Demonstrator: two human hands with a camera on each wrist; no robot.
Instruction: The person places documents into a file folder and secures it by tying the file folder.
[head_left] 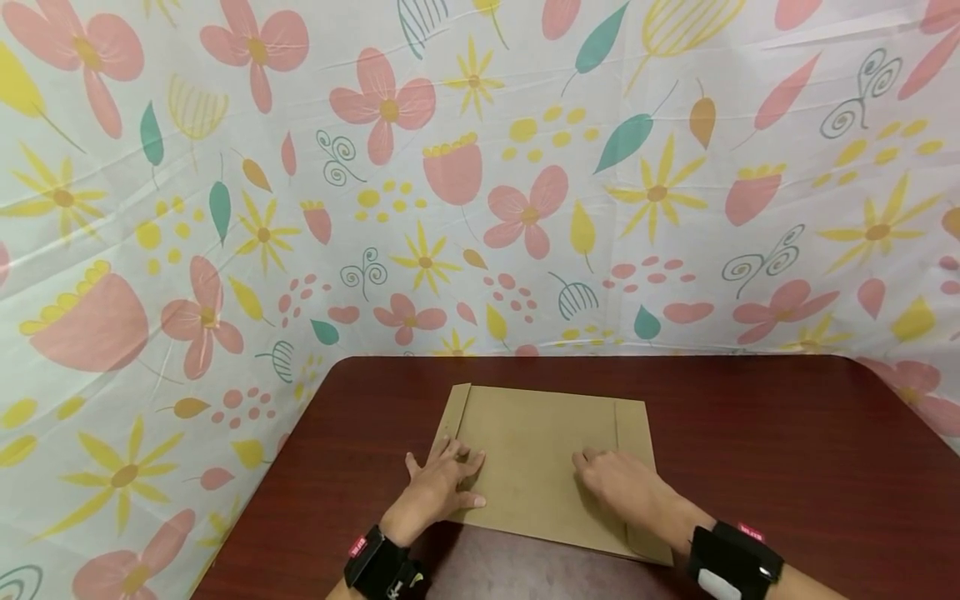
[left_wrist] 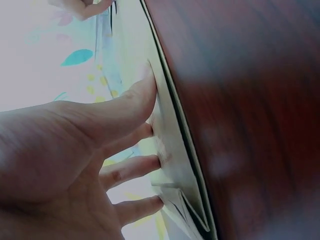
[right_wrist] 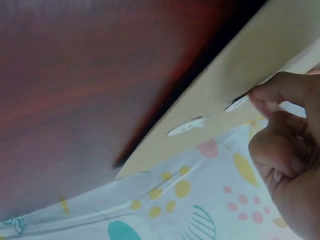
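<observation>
While we look down at the dark red tabletop (head_left: pixel 787 450), we see a brown paper envelope (head_left: pixel 540 467) lying flat near its front edge, a folded flap along each short side. Our left hand (head_left: pixel 442 487) rests on the envelope's left part with fingers spread and straight — the tips press by the flap. Our right hand (head_left: pixel 618 483) lies on the right part, its fingers curled, pinching the flap's edge. Flowered cloth (head_left: pixel 480 167) hangs behind.
</observation>
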